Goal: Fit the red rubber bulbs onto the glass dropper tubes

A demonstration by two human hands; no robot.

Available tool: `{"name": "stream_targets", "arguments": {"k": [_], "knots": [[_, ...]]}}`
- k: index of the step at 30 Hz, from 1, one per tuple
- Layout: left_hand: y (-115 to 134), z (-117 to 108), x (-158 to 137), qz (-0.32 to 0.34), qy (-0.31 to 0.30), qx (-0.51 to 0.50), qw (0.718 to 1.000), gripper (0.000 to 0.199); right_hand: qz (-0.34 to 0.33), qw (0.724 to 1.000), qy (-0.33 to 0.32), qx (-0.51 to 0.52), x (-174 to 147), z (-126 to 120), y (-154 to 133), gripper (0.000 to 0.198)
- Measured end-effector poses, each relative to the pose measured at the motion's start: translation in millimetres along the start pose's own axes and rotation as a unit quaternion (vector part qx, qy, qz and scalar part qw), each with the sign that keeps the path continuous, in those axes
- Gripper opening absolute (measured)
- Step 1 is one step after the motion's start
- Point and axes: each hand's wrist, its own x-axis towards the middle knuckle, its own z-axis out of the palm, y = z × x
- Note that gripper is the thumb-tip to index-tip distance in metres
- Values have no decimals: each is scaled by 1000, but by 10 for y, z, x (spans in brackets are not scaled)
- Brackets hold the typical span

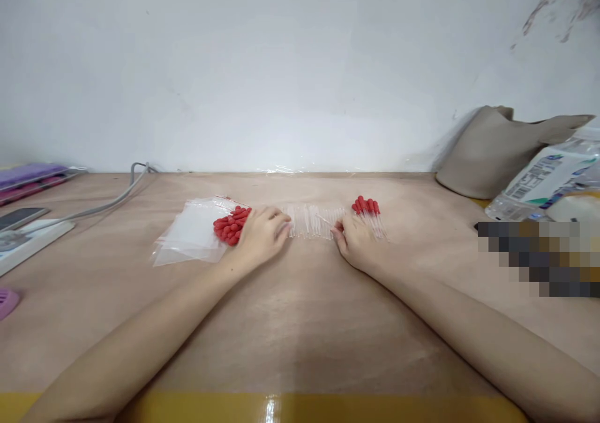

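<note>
A row of thin clear dropper tubes (309,221) lies side by side on the table between my hands. My right hand (359,238) is closed at the row's right end, its thumb and finger pinched on one slanted dropper tube. At the left end rests my left hand (263,232), fingers curled and thumb near the tubes; what it holds, if anything, is hidden. Beside the left hand is a pile of red rubber bulbs (229,226), partly covered by it. Just behind my right hand lie several droppers with red bulbs on clear tubes (368,207).
Flat clear zip bags (190,232) lie left of the bulbs. A grey cable (107,204) runs along the far left, near a phone (21,217) and a white box (42,242). At right are a plastic bottle (539,182) and a grey-brown container (487,154). A wall stands behind.
</note>
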Motion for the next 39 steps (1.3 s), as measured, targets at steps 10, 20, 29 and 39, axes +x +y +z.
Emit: {"name": "stream_targets", "arguments": {"k": [10, 20, 29, 39], "knots": [[-1185, -465, 127, -65, -111, 87, 988, 27, -28, 998, 6, 58, 15, -3, 17, 17], [-1291, -352, 109, -24, -187, 112, 976, 29, -35, 998, -1, 54, 15, -16, 2, 19], [-1141, -405, 141, -71, -135, 72, 986, 24, -36, 998, -6, 56, 11, -15, 14, 19], [-392, -325, 150, 16, -76, -105, 991, 17, -51, 996, 14, 73, 12, -5, 17, 13]]}}
